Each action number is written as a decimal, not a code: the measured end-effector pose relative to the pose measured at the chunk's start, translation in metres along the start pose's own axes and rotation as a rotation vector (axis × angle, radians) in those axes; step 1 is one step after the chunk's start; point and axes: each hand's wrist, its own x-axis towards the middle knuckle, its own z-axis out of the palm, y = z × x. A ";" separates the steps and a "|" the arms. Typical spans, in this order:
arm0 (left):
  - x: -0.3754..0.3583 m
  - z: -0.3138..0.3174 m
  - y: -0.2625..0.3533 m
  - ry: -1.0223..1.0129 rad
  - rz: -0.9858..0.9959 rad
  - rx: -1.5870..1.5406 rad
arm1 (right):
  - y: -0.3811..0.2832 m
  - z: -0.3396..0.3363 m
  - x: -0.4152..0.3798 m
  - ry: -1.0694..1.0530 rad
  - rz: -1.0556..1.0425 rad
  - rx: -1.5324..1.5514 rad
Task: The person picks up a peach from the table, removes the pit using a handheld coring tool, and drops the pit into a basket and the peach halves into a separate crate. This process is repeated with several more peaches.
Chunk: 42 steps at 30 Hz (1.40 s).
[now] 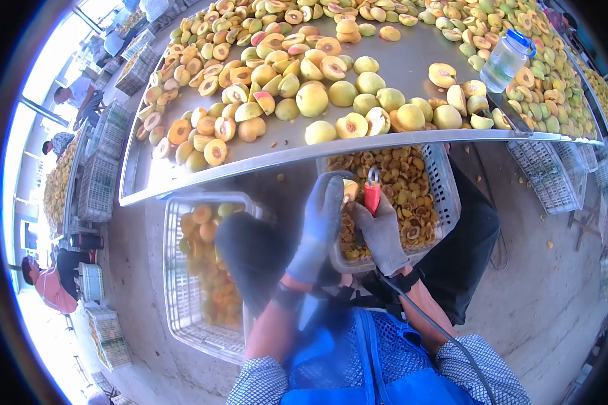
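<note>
My left hand [322,216], in a grey glove, is closed around a halved fruit [349,192] with its cut side showing. Close beside it, my gloved right hand [380,233] grips a red-handled tool [372,192] with a metal loop at its tip, pointing up and away from me. The loop stands just right of the fruit, with a small gap between. Both hands are over a white crate [450,196] of cut fruit pieces between my knees. Past the crate, whole and halved fruits [312,100] lie along the near edge of the metal table [250,160].
Another white crate [171,290] with fruit stands at my left knee. On the table are a water bottle [503,64] and a dark flat tool [509,113]. Stacked crates [544,169] stand at the right. Several people sit at the far left, one in pink [53,289].
</note>
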 end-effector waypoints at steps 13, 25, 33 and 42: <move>0.000 -0.006 -0.013 0.029 0.061 -0.008 | 0.005 -0.023 -0.013 -0.022 -0.131 -0.110; -0.004 0.003 -0.017 0.045 0.470 0.425 | 0.022 -0.015 -0.023 -0.154 -0.099 -0.292; -0.005 0.007 -0.020 0.061 0.451 0.479 | 0.024 -0.011 -0.021 -0.132 -0.048 -0.302; -0.004 0.009 -0.008 0.041 -0.138 -0.217 | 0.046 0.000 -0.022 -0.168 -0.233 -0.322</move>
